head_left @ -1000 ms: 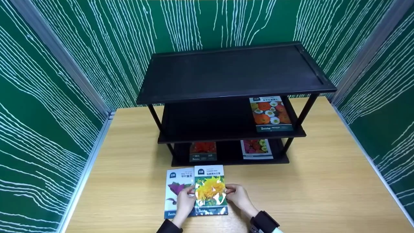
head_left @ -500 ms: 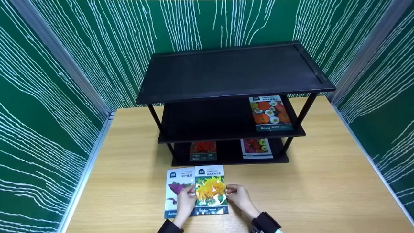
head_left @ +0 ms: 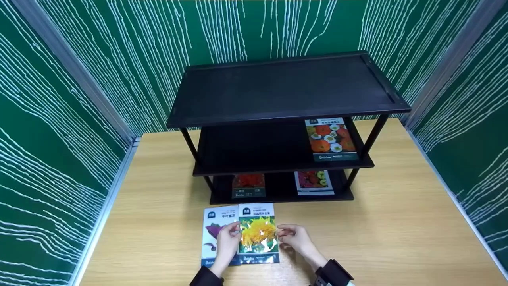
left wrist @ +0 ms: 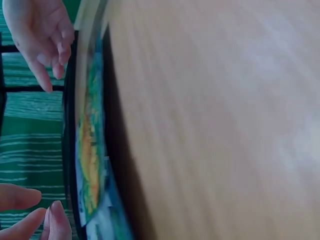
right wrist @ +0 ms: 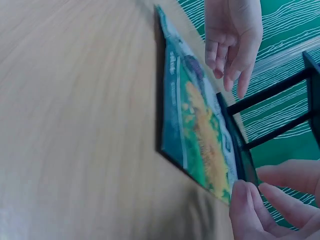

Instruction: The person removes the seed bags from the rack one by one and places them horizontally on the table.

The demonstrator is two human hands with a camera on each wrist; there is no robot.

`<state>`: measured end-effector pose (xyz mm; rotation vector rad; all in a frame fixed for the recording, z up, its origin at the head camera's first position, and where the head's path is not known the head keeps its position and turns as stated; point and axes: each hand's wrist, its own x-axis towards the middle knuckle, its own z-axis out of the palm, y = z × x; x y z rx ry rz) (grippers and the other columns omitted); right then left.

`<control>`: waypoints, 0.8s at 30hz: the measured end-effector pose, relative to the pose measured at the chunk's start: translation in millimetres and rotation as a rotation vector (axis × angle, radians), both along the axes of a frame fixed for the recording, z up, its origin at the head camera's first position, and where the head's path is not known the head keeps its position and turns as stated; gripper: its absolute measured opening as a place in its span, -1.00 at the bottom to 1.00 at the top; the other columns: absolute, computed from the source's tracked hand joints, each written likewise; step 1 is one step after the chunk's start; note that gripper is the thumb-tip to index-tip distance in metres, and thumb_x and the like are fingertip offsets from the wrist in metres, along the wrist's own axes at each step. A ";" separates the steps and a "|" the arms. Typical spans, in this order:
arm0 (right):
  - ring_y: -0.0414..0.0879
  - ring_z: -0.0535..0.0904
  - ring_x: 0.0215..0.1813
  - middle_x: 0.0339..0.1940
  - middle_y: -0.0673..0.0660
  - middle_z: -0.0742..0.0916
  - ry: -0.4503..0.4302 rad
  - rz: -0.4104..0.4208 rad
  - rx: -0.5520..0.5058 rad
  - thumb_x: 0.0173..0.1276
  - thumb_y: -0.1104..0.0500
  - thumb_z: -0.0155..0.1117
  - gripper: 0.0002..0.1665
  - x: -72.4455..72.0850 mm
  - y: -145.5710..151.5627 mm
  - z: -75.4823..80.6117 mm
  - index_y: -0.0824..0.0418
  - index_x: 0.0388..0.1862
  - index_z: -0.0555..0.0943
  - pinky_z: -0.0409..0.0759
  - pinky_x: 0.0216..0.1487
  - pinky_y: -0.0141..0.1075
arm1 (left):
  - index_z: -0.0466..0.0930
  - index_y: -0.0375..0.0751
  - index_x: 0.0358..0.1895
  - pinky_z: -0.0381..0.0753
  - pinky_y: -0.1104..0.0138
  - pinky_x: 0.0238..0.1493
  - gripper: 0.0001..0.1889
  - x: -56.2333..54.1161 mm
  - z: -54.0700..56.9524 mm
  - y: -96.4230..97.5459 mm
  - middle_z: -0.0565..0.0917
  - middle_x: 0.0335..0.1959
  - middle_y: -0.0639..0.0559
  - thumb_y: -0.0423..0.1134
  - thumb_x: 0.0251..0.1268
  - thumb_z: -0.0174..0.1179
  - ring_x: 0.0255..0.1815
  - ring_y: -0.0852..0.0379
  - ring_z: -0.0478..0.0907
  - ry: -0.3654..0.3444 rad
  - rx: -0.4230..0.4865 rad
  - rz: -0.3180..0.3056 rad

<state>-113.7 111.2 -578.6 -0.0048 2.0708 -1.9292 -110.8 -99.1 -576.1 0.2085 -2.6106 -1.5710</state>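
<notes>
A seed packet with a yellow flower lies on the table, its left edge overlapping a seed packet with a purple plant. My left hand is at the yellow packet's left edge, over the purple one. At its right edge is my right hand. In the right wrist view, the left hand hangs with loose fingers above the packets, apart from them. The right hand's fingertips look just off the packet's edge. The left wrist view shows the left fingers bent loosely, with nothing between them.
Behind the packets stands a black three-tier shelf. An orange-and-white flower packet lies on its middle tier. The bottom tier holds a red flower packet and a pink flower packet. Green patterned panels enclose the wooden table.
Both hands have eased off the yellow flower packet and lifted slightly, the right sleeve shifting right. The packets and shelf keep their places on the table.
</notes>
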 end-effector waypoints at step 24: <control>0.07 0.57 -0.26 -0.25 0.35 0.60 0.087 -0.058 0.084 0.02 0.51 0.03 -0.53 -13.2 35.1 55.3 0.60 -0.01 0.39 0.57 -0.21 -0.19 | 0.53 -0.45 -0.09 0.46 0.40 -0.44 -0.69 -14.2 33.1 18.6 0.59 -0.36 -0.11 -0.45 0.03 0.08 -0.42 0.16 0.48 -0.021 0.119 -0.108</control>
